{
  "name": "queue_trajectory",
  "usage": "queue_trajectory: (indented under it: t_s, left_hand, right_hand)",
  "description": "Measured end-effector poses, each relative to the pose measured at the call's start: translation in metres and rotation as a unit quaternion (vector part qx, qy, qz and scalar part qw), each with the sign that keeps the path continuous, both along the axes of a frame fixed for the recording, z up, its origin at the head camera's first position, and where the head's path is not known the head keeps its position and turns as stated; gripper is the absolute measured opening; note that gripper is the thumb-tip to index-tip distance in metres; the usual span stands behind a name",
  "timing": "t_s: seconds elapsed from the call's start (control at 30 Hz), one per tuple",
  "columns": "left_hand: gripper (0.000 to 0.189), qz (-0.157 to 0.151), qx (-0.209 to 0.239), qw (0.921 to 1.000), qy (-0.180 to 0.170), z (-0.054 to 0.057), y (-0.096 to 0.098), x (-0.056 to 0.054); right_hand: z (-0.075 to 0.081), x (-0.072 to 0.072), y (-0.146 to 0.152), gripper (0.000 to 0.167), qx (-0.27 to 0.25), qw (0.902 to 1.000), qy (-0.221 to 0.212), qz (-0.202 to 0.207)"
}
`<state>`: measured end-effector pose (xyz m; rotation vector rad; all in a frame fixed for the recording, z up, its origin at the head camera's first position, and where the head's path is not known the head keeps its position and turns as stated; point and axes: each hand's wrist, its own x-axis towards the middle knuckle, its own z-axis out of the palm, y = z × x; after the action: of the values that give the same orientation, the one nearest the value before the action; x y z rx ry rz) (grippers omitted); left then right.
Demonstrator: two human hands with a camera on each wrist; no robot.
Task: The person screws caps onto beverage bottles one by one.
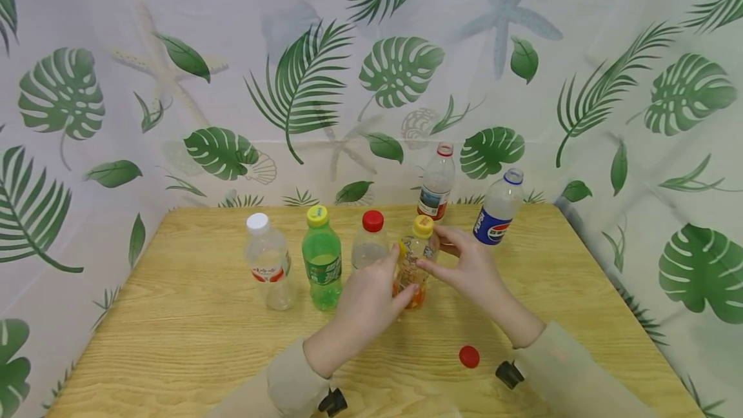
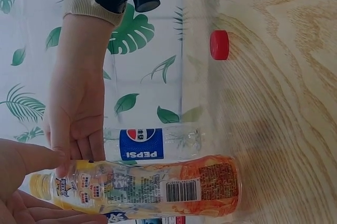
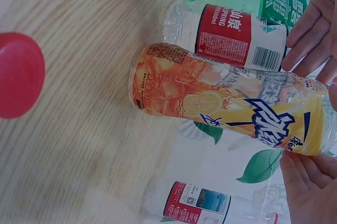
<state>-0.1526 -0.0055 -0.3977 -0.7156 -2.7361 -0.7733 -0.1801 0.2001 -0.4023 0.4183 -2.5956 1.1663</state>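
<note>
Tea bottle (image 3: 210, 95), yellow cap on, upright at mid-table, right of centre, between both hands. Amber print and a lemon slice low on the label.

Left hand (image 1: 366, 302): left/near side of it, fingers mostly straight, loosely spread, thumb out in front. Right hand (image 1: 470, 269): right side, upper half, fingers touching the bottle, thumb in front; can't tell if it's actually pinching.

Row to the left, going outward: red-capped bottle (image 1: 370, 247), just beside, partly hidden by left hand; green bottle (image 1: 322, 263), yellow cap; clear bottle (image 1: 269, 269), white cap. All upright.

Far side: red-ringed bottle (image 1: 435, 192), open neck, behind the tea bottle. Pepsi bottle (image 1: 496, 215), open neck, blue ring, farther right.

Loose red cap (image 1: 469, 357) on the near right of the wood table (image 1: 191, 315), left of right sleeve (image 1: 571, 366). Leaf-print cloth (image 1: 395, 69) at the back and sides.
</note>
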Motion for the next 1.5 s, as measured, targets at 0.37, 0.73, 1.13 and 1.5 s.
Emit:
queue_trajectory:
  t_s: [0.37,0.73,1.13,1.5]
  left_hand:
    - [0.071,-0.006,0.000,1.0000,0.000,-0.001,-0.001,0.000]
    - [0.072,-0.008,-0.001,1.0000,-0.003,0.001,-0.002,0.002]
    - [0.073,-0.018,-0.006,0.9997,0.015,0.000,-0.005,0.005]
    - [0.074,-0.031,-0.009,0.9990,0.030,0.001,-0.012,0.012]
  right_hand:
    - [0.002,0.002,-0.001,0.062,0.004,0.9999,-0.008,-0.005]
    - [0.005,0.003,-0.001,0.067,0.018,0.9998,-0.009,0.003]
    - [0.015,0.001,-0.003,0.069,0.021,0.9998,0.006,0.006]
    - [0.029,-0.006,-0.001,0.067,0.021,0.9988,0.039,0.020]
